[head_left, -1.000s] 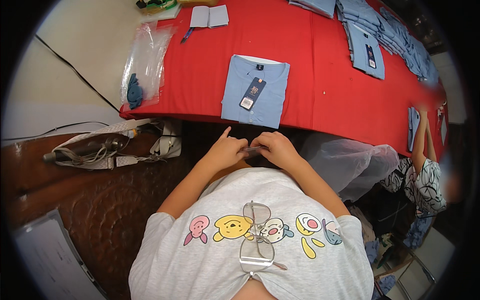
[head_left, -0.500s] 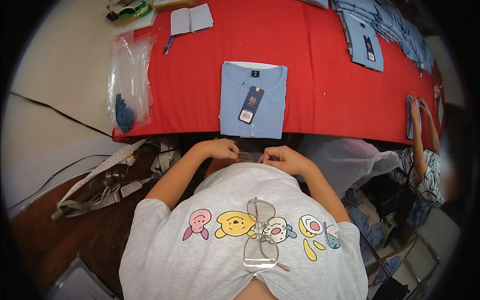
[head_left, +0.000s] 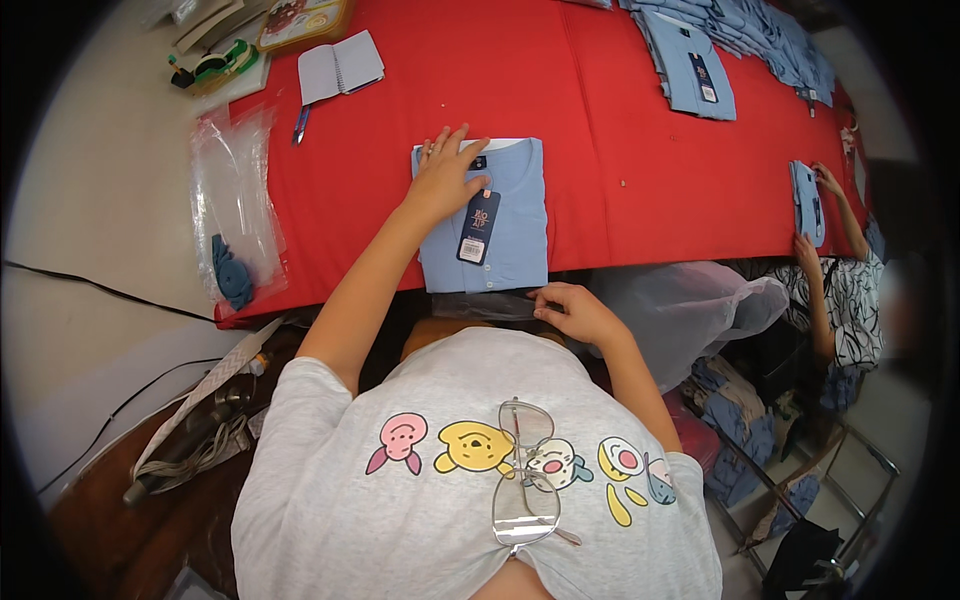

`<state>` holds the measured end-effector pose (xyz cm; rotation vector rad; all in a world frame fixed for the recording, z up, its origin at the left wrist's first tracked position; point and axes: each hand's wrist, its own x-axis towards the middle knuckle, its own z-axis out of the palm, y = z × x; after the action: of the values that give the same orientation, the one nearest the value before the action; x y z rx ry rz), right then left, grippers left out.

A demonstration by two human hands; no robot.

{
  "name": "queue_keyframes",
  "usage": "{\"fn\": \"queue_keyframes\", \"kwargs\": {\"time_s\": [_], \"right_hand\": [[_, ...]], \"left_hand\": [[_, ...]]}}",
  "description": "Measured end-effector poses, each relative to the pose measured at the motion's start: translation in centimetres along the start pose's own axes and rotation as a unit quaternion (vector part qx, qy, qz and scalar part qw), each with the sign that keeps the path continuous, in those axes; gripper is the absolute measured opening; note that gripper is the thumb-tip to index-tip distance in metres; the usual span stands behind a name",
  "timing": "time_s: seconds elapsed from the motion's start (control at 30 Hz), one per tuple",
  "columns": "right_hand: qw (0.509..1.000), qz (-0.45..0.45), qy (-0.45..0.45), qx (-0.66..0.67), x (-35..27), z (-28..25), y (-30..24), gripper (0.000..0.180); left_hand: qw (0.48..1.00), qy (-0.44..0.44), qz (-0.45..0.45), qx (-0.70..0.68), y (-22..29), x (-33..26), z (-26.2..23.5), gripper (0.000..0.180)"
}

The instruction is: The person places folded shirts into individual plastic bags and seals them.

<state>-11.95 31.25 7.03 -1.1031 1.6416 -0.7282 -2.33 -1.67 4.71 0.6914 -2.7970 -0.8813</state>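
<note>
A folded light-blue shirt [head_left: 522, 225] lies at the red table's front edge, its neckline facing away from me. A dark hang tag [head_left: 480, 222] rests on its front. My left hand [head_left: 445, 180] lies across the shirt's upper left corner and collar with its fingers spread. Below the table edge, my right hand [head_left: 575, 312] pinches the right end of a clear plastic bag [head_left: 470, 306]. That bag stretches under the shirt's near edge, and part of it is hidden there.
On the left lie clear plastic bags [head_left: 235, 165], a dark-blue cloth bundle [head_left: 232, 275], an open notebook [head_left: 345, 68] and a green tape dispenser [head_left: 225, 62]. Another folded shirt [head_left: 688, 70] and piled shirts [head_left: 775, 45] are at far right. A co-worker [head_left: 845, 290] handles a shirt at right.
My left hand has let go of the bag and reached forward onto the shirt. My right hand stays at the bag. The co-worker's hands have moved apart around their shirt.
</note>
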Motion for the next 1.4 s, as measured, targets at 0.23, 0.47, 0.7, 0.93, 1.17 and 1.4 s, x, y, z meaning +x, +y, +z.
{"fn": "queue_keyframes", "kwargs": {"time_s": [0.23,0.47,0.7,0.93,1.17,1.4], "right_hand": [[0.998,0.065,-0.014,-0.023,-2.2,-0.6,0.2,0.014],[0.999,-0.025,0.010,0.019,-3.7,-1.4,2.0,0.013],[0.996,0.045,-0.045,0.064,-3.2,-3.0,2.8,0.016],[0.997,0.040,-0.060,0.024,-1.3,-4.1,3.3,0.016],[0.985,-0.100,0.050,-0.130,0.8,-5.8,-0.4,0.011],[0.961,-0.140,0.099,-0.217,3.5,-3.8,-1.2,0.009]], "left_hand": [[0.999,-0.014,-0.048,0.021,2.0,-2.5,0.9,0.071],[0.969,-0.011,0.103,-0.223,10.5,-10.5,2.2,0.072],[0.926,-0.301,-0.095,-0.207,10.9,-20.0,6.9,0.037],[0.926,-0.143,-0.231,-0.263,8.1,-24.3,8.0,0.024],[0.922,-0.052,-0.251,-0.290,7.0,-25.0,8.3,0.030],[0.957,0.022,-0.243,-0.158,5.7,-27.1,6.0,0.026]]}}
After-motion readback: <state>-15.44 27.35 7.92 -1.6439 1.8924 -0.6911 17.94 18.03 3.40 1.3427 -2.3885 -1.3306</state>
